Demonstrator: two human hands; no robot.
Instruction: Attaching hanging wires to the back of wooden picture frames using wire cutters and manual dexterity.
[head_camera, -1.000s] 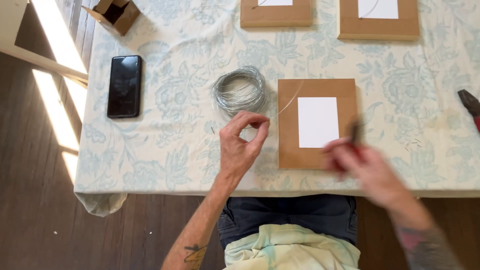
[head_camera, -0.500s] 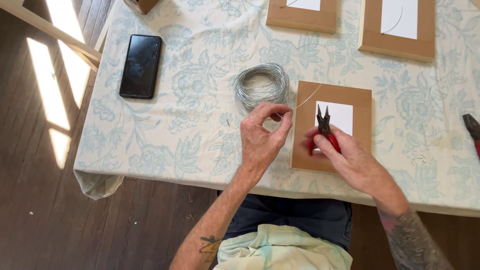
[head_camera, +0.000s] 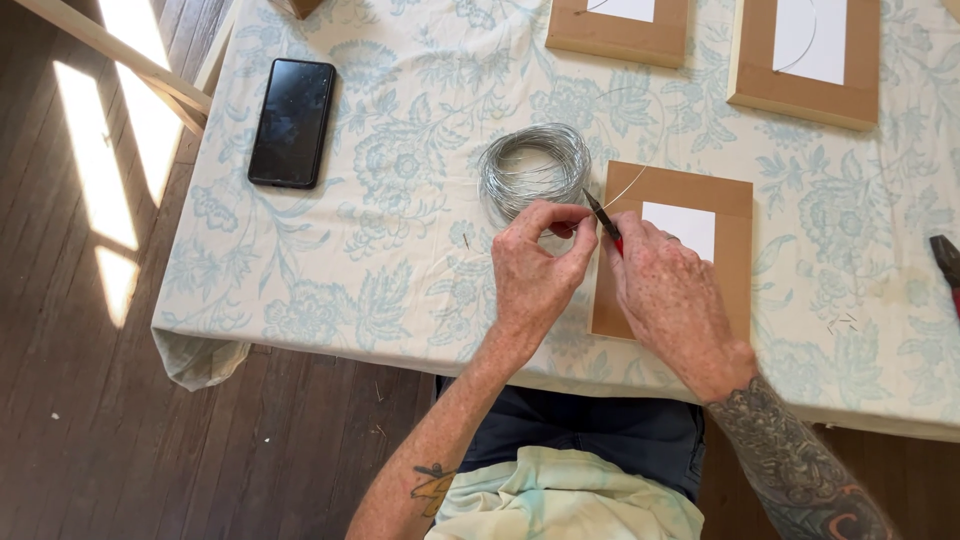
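A table (head_camera: 300, 300) draped in a pale cloth printed with blue-green flowers stands on a dark plank floor (head_camera: 90, 400), where bars of sunlight fall at 9 o'clock. A black phone (head_camera: 292, 122) lies face up toward 10 o'clock, and a loose coil of silver wire (head_camera: 534, 168) sits near the middle of the cloth. Just beside the coil, at its 4 o'clock, lies a brown frame back (head_camera: 700, 200) with a white label; two more brown frame backs (head_camera: 618, 30) rest along the far edge at 12 and 1 o'clock, and a dark tool tip shows at the 3 o'clock border.

The person's left hand (head_camera: 535, 280) is curled, thumb and forefinger pinched together just below the coil; what they pinch is too fine to make out. The right hand (head_camera: 672, 300) is closed around red-handled pliers (head_camera: 603, 220), resting over the near frame back's left half.

Compared with half a second earlier, the two hands have drawn together and now touch at the fingertips, and the pliers, then held upright over the white label, have swung to the frame's left edge.

The pliers' long axis runs from about 4 o'clock to 10 o'clock, the dark nose aimed at 10 o'clock toward the coil, the red grips buried in the right palm. A thin strand of wire curves away from the nose toward 2 o'clock.
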